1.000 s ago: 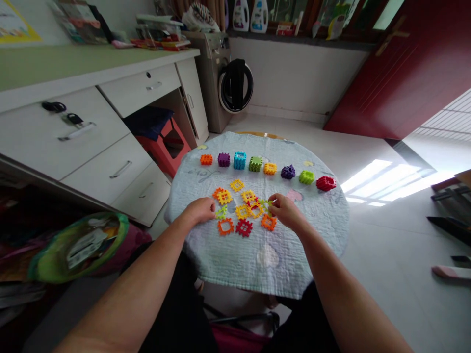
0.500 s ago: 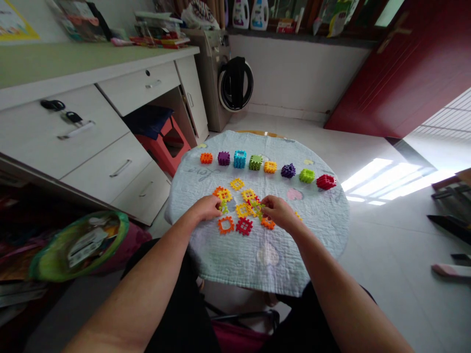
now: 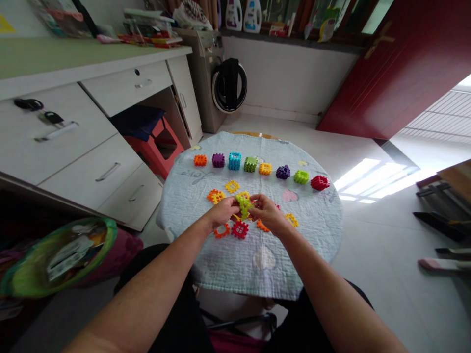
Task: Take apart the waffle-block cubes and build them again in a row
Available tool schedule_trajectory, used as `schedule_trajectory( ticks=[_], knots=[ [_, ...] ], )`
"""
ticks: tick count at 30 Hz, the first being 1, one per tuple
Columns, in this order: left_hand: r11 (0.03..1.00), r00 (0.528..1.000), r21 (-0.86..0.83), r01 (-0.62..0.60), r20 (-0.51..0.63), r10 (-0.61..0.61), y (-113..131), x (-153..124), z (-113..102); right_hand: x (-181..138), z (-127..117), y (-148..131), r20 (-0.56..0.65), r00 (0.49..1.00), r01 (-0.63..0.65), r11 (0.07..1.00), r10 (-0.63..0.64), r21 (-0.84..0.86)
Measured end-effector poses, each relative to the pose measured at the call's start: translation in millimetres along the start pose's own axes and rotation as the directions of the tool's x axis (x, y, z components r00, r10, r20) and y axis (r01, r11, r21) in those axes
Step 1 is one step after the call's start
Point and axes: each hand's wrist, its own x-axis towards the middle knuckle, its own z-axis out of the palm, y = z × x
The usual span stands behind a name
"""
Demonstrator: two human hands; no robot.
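We log: bare limbs up top, plain black below.
Left hand [image 3: 225,210] at 7 o'clock and right hand [image 3: 268,213] at 5, both near centre, both bare; nails too small for us to read. Left forearm [image 3: 158,279], between 7 and 8, and right forearm [image 3: 331,284], between 4 and 5: bare, wrists slimmer, broader toward the frame's bottom edge. Black legwear [image 3: 176,309] from 7 round to 5, dark enough that we can't tell fabric or seams.

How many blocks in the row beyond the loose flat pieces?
8, left to right across the far side: orange block, purple block, blue block, green block, yellow block, dark purple block, lime block, red block. None looks hidden.
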Motion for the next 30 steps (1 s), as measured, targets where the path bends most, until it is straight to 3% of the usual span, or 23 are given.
schedule_trajectory(
  ticks=[12, 18, 25, 30],
  knots=[
    [0.996, 0.997, 0.079, -0.045, 0.062, 0.040, 4.6, 1.4, 7.7, -0.1, -10.8, -4.7, -0.018, 0.998, -0.064, 0.967, 0.062, -0.246],
    [0.995, 0.994, 0.001, -0.099, 0.046, 0.099, -1.7, 5.0, 10.6, -3.0, -7.6, -9.6, -0.052, 0.998, -0.059, 0.958, 0.046, -0.282],
    [0.980, 0.990, 0.140, -0.143, 0.002, 0.144, -1.3, 9.8, 4.9, -1.9, -10.7, -9.6, -0.042, 0.998, -0.060, 0.956, 0.050, -0.289],
    [0.992, 0.989, -0.031, -0.119, -0.093, 0.116, 1.7, 12.6, 12.6, -2.0, -3.0, -1.6, -0.182, 0.974, 0.049, 0.908, -0.136, -0.417]
  ],
)
